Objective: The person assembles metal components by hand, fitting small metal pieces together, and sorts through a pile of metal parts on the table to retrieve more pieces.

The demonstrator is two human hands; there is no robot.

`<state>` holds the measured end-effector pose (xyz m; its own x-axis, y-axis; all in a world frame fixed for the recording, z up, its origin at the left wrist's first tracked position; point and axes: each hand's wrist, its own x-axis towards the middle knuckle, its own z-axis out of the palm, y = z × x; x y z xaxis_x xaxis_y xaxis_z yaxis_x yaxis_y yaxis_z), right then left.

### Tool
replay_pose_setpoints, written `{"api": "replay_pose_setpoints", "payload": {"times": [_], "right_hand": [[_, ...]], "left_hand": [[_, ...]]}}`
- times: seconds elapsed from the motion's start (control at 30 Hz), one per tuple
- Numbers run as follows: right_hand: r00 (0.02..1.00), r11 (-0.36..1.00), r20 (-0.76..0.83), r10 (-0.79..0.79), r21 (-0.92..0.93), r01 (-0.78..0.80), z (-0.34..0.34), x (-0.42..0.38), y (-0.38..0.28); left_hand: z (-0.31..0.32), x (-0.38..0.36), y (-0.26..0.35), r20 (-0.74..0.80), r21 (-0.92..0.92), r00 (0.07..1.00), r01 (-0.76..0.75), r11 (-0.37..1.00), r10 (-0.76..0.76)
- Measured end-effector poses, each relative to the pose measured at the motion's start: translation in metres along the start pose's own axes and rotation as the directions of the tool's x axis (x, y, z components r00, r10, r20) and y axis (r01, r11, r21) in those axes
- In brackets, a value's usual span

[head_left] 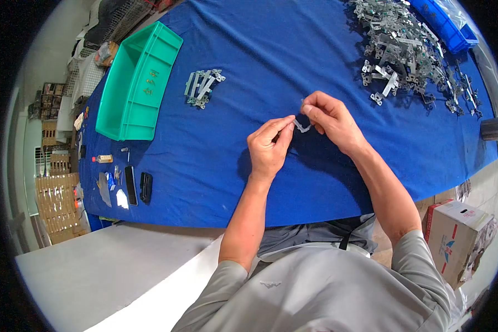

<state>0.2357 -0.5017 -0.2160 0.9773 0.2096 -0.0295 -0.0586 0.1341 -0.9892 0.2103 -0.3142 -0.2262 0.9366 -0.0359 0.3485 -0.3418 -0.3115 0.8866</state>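
Over the blue cloth, my left hand (270, 145) pinches one end of a small bent metal bracket (301, 127). My right hand (333, 120) is closed at the bracket's other end, thumb and forefinger pressed together; a small bit of something shows at its fingertips, too small to name. The fingers hide both ends of the bracket. Left of my hands, a small group of similar metal brackets (204, 87) lies on the cloth. A large heap of metal brackets (401, 47) lies at the upper right, beyond my right hand.
A green plastic bin (131, 119) stands at the left, with several small brass-coloured pieces by its side. A phone (130, 185), a black case (145, 188) and a small bottle (103, 159) lie near the left edge. A blue tray (454, 36) sits at the far right.
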Motion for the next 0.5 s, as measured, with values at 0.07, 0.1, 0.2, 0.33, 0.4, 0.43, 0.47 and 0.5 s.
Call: {"api": "replay_pose_setpoints", "payload": {"times": [0.07,0.1,0.2,0.33,0.4,0.43,0.47,0.5], "right_hand": [[0.998,0.998,-0.024,0.055,0.021,-0.054,-0.0064,0.0021,-0.0011],[0.996,0.996,-0.033,0.082,0.033,-0.081,-0.0084,0.0030,-0.0022],[0.990,0.994,0.095,0.101,-0.041,-0.097,-0.0078,-0.0010,-0.0073],[0.984,0.994,0.173,0.051,-0.105,-0.033,-0.0024,-0.0034,-0.0051],[0.983,0.992,0.174,0.052,-0.120,-0.031,-0.0028,-0.0025,-0.0024],[0.984,0.992,0.172,0.048,-0.126,-0.026,-0.0031,-0.0020,-0.0002],[0.984,0.991,0.171,0.044,-0.132,-0.021,-0.0034,-0.0017,0.0014],[0.986,0.982,0.164,0.043,-0.187,-0.011,-0.0042,-0.0017,0.0022]], "left_hand": [[0.0007,-0.0022,-0.0028,-0.016,-0.082,0.975,0.221,0.972,-0.223],[-0.0001,-0.0013,-0.0039,-0.035,-0.149,0.965,0.252,0.956,-0.260],[-0.0021,0.0026,-0.0075,-0.064,-0.282,0.939,0.307,0.909,-0.337],[-0.0012,0.0023,-0.0107,-0.053,-0.283,0.940,0.311,0.907,-0.338],[-0.0013,0.0019,-0.0100,-0.053,-0.281,0.940,0.309,0.908,-0.337],[-0.0010,0.0019,-0.0096,-0.056,-0.281,0.940,0.310,0.908,-0.338],[-0.0010,0.0018,-0.0089,-0.057,-0.280,0.939,0.310,0.909,-0.339],[-0.0013,0.0018,-0.0075,-0.063,-0.272,0.937,0.314,0.910,-0.343]]}}
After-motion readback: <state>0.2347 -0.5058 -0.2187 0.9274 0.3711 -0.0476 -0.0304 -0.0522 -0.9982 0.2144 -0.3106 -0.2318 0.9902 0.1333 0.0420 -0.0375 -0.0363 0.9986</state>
